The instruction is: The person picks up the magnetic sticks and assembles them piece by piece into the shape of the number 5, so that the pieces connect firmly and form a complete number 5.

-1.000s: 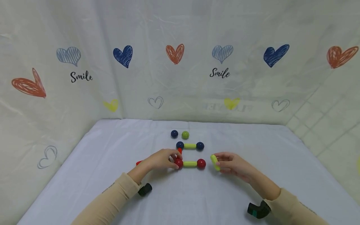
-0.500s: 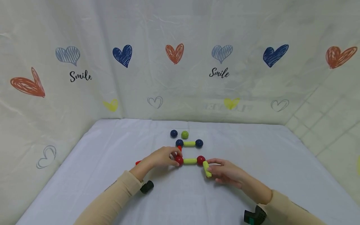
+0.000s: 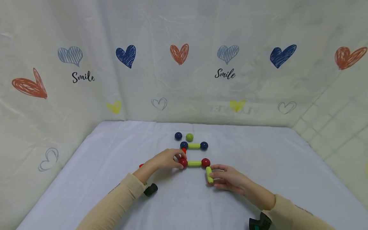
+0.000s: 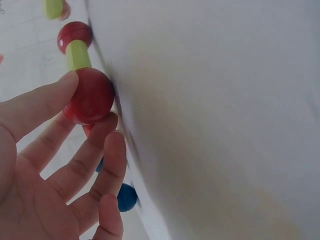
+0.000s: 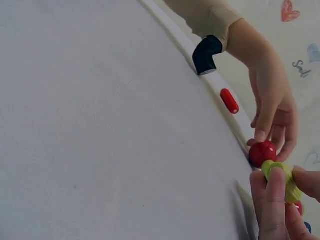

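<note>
Left hand: The near red ball (image 3: 183, 163) is pinched by the left hand (image 3: 169, 158), between thumb and fingers.
Right hand: A green stick (image 3: 209, 175) is pinched by the right hand (image 3: 230, 179).
Held stick: It is held just beside the far red ball (image 3: 205, 163), on the side close to the person; whether they touch cannot be told.
Red balls: They are joined by a flat-lying green bar (image 3: 194, 163).
Blue balls: Two blue balls (image 3: 204, 146) are joined by another green bar (image 3: 194, 146) farther back.
Red bar: The left blue ball is met by a red bar (image 3: 184, 151), partly covered by fingers.
Back: A lone blue ball (image 3: 178, 136) is placed near a green ball (image 3: 189, 137).
Worktop: A loose red stick (image 5: 229, 101) is seen on the worktop (image 3: 178, 204), near the left wrist.
</note>
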Demonstrator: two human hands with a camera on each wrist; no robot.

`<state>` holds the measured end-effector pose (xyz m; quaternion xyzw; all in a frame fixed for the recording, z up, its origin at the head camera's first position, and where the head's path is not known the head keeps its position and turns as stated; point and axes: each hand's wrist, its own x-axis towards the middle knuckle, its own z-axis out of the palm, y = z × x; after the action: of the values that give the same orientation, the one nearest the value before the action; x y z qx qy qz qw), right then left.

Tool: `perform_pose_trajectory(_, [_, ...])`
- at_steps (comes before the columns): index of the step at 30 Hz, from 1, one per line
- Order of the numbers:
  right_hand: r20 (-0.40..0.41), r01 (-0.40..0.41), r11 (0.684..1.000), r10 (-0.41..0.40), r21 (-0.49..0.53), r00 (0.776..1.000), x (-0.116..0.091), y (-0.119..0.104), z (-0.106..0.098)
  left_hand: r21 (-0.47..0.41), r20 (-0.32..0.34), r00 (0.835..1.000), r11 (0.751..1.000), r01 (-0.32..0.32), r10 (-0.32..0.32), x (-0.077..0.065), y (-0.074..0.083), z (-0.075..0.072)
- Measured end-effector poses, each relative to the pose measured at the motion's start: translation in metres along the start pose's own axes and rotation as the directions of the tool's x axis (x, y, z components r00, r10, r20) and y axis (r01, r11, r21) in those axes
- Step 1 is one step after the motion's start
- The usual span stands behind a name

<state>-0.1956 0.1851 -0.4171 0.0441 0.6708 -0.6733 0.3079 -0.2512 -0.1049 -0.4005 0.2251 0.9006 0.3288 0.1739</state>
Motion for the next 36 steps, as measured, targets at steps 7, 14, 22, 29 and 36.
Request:
perform_pose_trajectory(7, [-0.033,-0.011,0.999,0.013,0.048,0.999,0.001,-0.003,0.005,-0.006,0.004,1.0,1.0,0.003,-0.003,0.002,0.0,-0.001])
perform_pose_trajectory(14, [-0.056,-0.006,0.998,0.01,0.068,0.998,0.001,-0.006,0.008,-0.015,-0.009,1.0,1.0,-0.025,0.025,0.0,0.001,-0.003])
perform_pose_trajectory(22, [-0.045,-0.002,0.997,0.005,0.081,0.999,0.002,-0.006,0.008,-0.026,-0.008,0.999,0.999,-0.031,0.031,-0.001,0.002,-0.003])
perform_pose_trajectory(29, [0.006,0.02,0.997,-0.02,-0.068,1.0,0.007,-0.008,0.003,-0.019,-0.007,0.999,0.999,-0.033,0.033,-0.002,0.003,-0.003])
perform_pose_trajectory(36, [0.058,0.011,0.989,-0.002,-0.147,0.998,0.015,-0.008,-0.005,-0.024,-0.001,1.0,0.999,-0.03,0.03,-0.002,0.001,0.0])
